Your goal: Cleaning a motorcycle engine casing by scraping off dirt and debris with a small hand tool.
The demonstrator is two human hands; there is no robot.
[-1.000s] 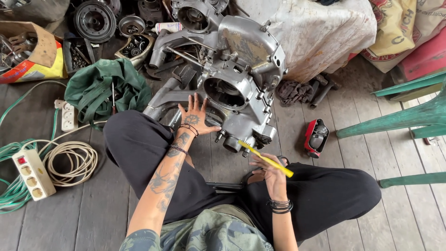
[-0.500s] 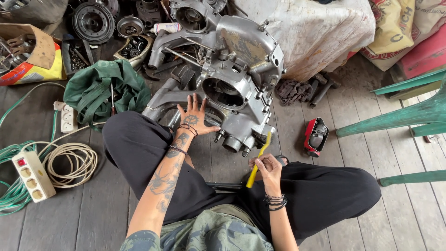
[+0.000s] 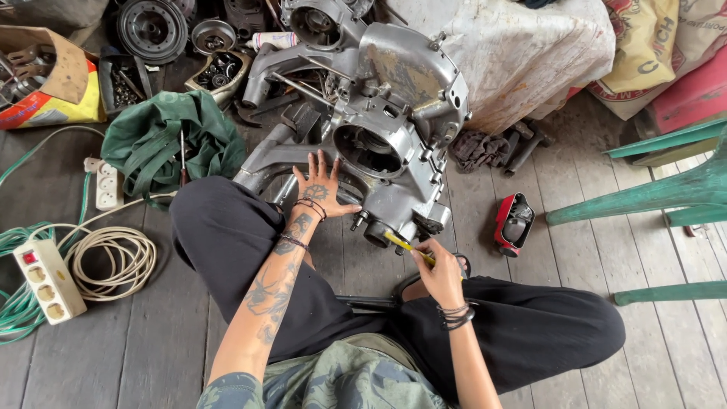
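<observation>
- Your right hand has its fingers closed around a yellow tool.
- The tool's long side slants up and to the left, with its tip touching the bottom of the big metal engine case.
- Your left hand lies open and flat on the case, fingers spread.
- The case sits on the wooden floor, just in front of your knees, near both hands.

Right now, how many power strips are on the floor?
2. One cream power strip lies at the far left beside the coiled cable; a second white power strip lies further up, next to the green cloth. Others may be hidden under clutter.
</observation>
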